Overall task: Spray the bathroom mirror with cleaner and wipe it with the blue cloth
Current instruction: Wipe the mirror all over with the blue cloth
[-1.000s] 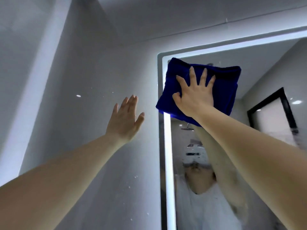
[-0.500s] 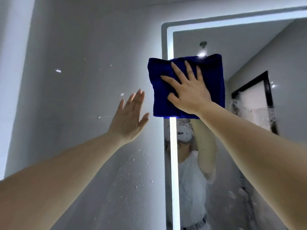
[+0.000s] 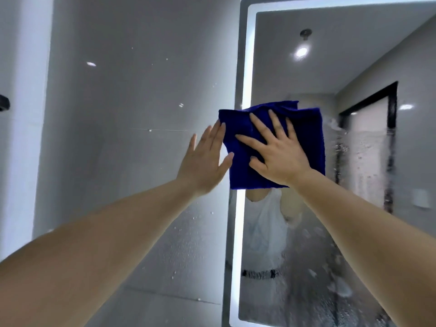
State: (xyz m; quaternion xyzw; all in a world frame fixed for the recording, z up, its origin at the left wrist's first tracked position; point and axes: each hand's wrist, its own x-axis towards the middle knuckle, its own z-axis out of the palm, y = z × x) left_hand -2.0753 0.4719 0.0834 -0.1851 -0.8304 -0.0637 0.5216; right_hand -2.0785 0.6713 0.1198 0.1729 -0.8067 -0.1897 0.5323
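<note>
Blue against all the grey, the cloth [image 3: 309,138] sits folded into a thick square on the upper left part of the mirror [image 3: 330,67]. Its left edge laps over the glowing light strip [image 3: 246,67] that frames the glass and reaches a little past it toward the wall. The right hand [image 3: 278,154] lies flat on the cloth, fingers spread and straight, pressing it to the glass rather than gripping it. The left hand [image 3: 203,161] is open too, fingers straight and close together, raised against the glossy grey wall tile [image 3: 141,102] just beside the mirror. Its fingertips meet the cloth's left edge, though I cannot tell whether the palm actually touches the tile. To the right of the cloth and lower down, the glass is streaked with white cleaner foam [image 3: 361,156], which blurs the reflected dark door frame [image 3: 392,109]. Small white droplets [image 3: 188,244] speckle the wall beside the left forearm. Under the cloth the mirror gives back a white shirt [image 3: 262,223], and higher up a bright ceiling lamp [image 3: 302,51].
</note>
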